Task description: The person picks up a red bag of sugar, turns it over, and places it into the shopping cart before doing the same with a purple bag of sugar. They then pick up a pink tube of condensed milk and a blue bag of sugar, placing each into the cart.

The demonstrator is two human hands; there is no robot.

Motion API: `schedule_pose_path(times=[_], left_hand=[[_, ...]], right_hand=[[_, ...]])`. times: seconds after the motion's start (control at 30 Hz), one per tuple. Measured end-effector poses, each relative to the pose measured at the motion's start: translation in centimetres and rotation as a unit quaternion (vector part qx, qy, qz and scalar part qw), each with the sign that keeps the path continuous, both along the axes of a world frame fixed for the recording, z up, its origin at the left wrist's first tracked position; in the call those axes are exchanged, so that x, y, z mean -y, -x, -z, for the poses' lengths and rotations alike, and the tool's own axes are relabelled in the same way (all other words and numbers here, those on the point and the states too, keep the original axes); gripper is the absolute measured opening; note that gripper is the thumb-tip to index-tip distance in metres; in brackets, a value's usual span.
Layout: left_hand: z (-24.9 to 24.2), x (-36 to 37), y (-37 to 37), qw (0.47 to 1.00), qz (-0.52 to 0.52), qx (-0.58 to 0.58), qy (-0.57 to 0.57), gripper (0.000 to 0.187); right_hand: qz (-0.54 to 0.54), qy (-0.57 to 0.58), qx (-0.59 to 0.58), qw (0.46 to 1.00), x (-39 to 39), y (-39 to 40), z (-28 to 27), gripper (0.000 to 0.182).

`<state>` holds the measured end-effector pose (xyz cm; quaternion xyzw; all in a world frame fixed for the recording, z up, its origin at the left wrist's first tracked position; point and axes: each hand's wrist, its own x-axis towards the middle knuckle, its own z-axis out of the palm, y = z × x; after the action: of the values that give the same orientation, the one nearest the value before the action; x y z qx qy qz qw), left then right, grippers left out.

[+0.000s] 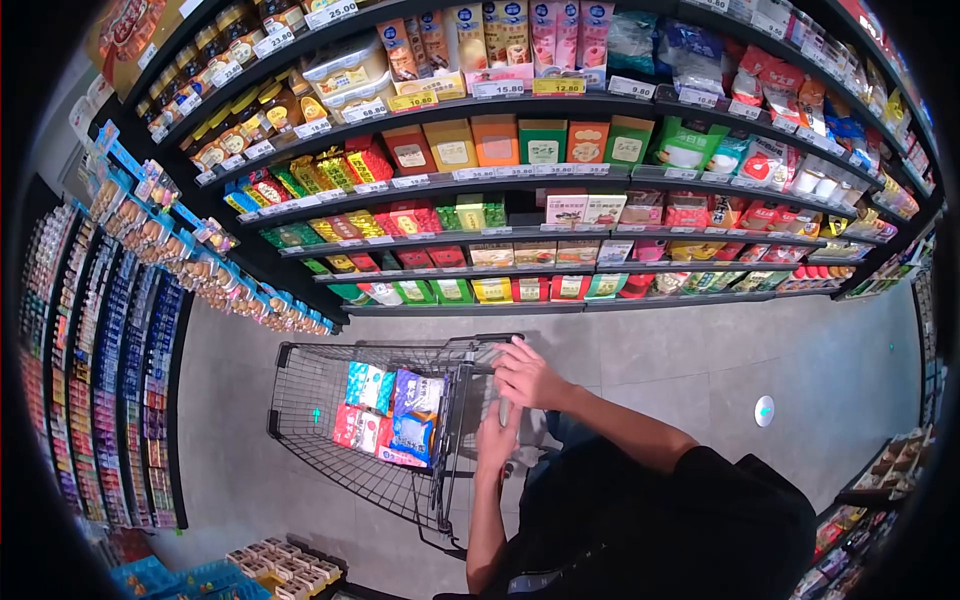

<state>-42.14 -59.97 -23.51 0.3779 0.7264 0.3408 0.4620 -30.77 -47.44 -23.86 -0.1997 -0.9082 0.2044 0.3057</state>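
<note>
**Q:** What does the head view show at the cart?

**A:** A wire shopping cart (330,420) stands on the grey floor (700,370) in front of stocked shelves (540,180). Its basket holds several flat snack packets (392,415), lying side by side against the near end. Both hands are at the handle end: the right hand (527,375) rests on the top rail, fingers (512,351) spread and only loosely curled, clamped on nothing; the left hand (497,440) lies lower on the same end, palm against the frame. Whether its fingers close round a bar cannot be told.

**Q:** How is steering done well from this posture?

**A:** As a judgement: both hands should wrap the handle bar fully, set well apart, so that the push is even and the cart does not yaw towards the shelves. The packets lie low and loose, so a gentle start should keep them from sliding.
</note>
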Motion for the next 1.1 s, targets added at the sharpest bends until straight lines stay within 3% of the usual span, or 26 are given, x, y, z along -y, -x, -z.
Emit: schedule_pose_path(times=[0.07, 0.1, 0.23, 0.27, 0.33, 0.4, 0.53, 0.57, 0.7, 0.8, 1.0, 1.07, 1.1], left_hand=[[0.0, -0.1, -0.2, 1.000, 0.000, -0.006, -0.020, 0.039], [0.3, -0.1, 0.0, 1.000, 0.004, 0.001, -0.006, 0.050], [0.4, -0.1, 0.0, 1.000, -0.005, 0.025, -0.016, 0.052], [0.9, 0.0, 0.0, 0.998, -0.017, 0.048, -0.039, 0.049], [1.3, 0.1, 0.3, 0.991, -0.052, 0.113, -0.042, 0.044], [2.5, 0.5, 0.7, 0.988, -0.058, 0.136, -0.037, 0.042], [1.3, -0.5, 1.4, 0.981, -0.039, 0.192, -0.007, 0.037], [1.1, -1.0, 1.6, 0.983, -0.030, 0.182, -0.022, 0.034], [-0.2, -3.3, 3.1, 0.997, 0.011, 0.075, -0.009, 0.032], [0.0, -5.3, 3.3, 0.996, 0.005, 0.084, -0.014, 0.034], [-0.9, -8.0, 3.1, 1.000, 0.003, 0.027, 0.013, 0.036], [-1.6, -8.7, 3.0, 1.000, -0.003, 0.019, 0.011, 0.036], [-1.3, -8.9, 3.0, 1.000, -0.003, 0.020, 0.014, 0.036]], right_hand=[[-0.016, 0.009, 0.006, 1.000, -0.6, -0.2, -0.5, 0.014], [-0.021, 0.026, 0.005, 0.999, -1.1, -0.2, -0.7, 0.015], [0.007, 0.088, -0.045, 0.995, -6.7, 0.4, -3.6, 0.020], [0.003, 0.110, -0.049, 0.993, -9.1, 0.3, -4.2, 0.022], [0.061, 0.043, -0.111, 0.991, -13.0, 0.2, -4.4, 0.023], [0.108, 0.120, -0.082, 0.983, -16.2, -1.1, -8.0, 0.024], [0.173, 0.104, -0.082, 0.976, -23.5, -5.5, -8.3, 0.031], [0.213, 0.106, -0.054, 0.970, -24.6, -7.2, -9.1, 0.033], [0.336, 0.078, -0.173, 0.923, -29.9, -14.4, -8.1, 0.040], [0.398, 0.053, -0.243, 0.883, -33.4, -19.1, -8.0, 0.052], [0.427, 0.043, -0.251, 0.868, -39.7, -22.4, -9.0, 0.063], [0.316, 0.191, -0.260, 0.892, -39.7, -22.3, -11.6, 0.064], [0.327, 0.222, -0.233, 0.889, -40.9, -23.1, -11.5, 0.053]])
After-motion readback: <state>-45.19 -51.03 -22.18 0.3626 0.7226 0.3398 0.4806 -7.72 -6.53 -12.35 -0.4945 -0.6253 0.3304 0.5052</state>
